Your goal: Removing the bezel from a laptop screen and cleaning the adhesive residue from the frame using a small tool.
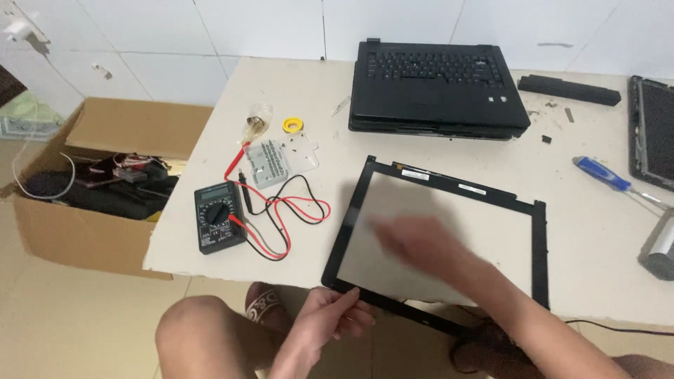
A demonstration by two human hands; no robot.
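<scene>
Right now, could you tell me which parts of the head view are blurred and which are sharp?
Head view: the right hand is smeared by motion blur over the black screen frame; the left hand on its lower edge, the multimeter and the laptop look sharp under soft, even light.

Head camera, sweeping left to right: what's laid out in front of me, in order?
Cardboard box → black multimeter with red and black leads → yellow tape roll → black screen bezel, gripped by the left hand at its near corner → blue-handled screwdriver → grey cylinder at the table's right edge.
</scene>
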